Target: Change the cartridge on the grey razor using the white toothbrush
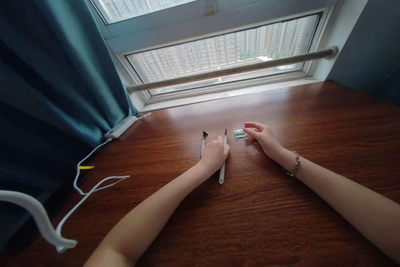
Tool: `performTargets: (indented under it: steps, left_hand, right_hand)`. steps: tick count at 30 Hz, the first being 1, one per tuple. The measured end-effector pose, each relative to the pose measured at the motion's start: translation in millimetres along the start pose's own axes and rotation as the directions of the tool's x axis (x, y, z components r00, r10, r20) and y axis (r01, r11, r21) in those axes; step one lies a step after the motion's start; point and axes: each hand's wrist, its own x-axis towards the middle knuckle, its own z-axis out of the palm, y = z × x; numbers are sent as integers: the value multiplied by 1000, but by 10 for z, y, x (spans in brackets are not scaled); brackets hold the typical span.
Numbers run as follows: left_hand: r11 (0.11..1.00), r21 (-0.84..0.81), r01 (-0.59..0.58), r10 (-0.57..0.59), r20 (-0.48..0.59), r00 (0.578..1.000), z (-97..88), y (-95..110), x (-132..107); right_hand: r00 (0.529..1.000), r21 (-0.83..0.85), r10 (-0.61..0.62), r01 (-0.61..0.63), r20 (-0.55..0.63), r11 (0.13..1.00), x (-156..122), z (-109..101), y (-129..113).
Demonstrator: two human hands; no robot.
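Note:
My left hand (215, 155) is closed around the middle of a white toothbrush (222, 173). The brush lies lengthwise on the wooden table with its grey bristle head (225, 132) pointing toward the window. Just left of that hand is a razor (203, 144) with a dark head and a light handle, its lower end hidden by the hand. My right hand (261, 135) has thumb and index finger close together at the right edge of a small clear case (240, 134) with teal and dark strips. A tiny pale thing shows at the fingertips, too small to name.
A white power strip (121, 127) lies by the blue curtain (103, 92) at the left. White cables (90, 192) with a yellow tag (86, 167) run over the table's left side. A window with a horizontal rail (231, 69) stands behind the table (250, 225).

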Motion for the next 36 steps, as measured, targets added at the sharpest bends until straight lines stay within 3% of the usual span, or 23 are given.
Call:
performTargets:
  steps: [4,13,17,20,24,27,30,33,36]
  left_hand:
    - [995,101,-8,6,14,1000,-10,-1,-5]
    - [986,164,14,-11,-16,1000,-45,36,1]
    - [980,131,-153,161,-48,986,-112,84,19]
    - [936,144,-320,338,-122,933,-119,107,146]
    - [918,144,-370,391,-165,906,-51,112,416]
    - [934,67,-350,354,-47,934,3,98,578]
    - [935,-22,-354,354,23,935,15,71,638]
    - [919,-140,-368,365,-42,930,-22,44,583]
    - [845,-384,-372,355,-117,928,-94,31,415]
  right_hand:
    - [1000,-38,-13,13,-1,999,-15,8,15]
    - [999,-60,-50,49,-13,997,-31,28,33]
    - [999,-42,-35,35,8,999,-33,31,50]
    - [999,-40,-34,34,12,999,-45,35,40]
    - [999,-43,-33,34,25,998,-65,34,8]
    - [996,-110,-87,90,33,990,-66,30,-6]
    - [987,-110,-154,158,37,981,-53,33,-23]
    - [983,-66,-176,180,52,982,-50,43,-62]
    - [980,-106,-187,193,63,975,-76,66,-130]
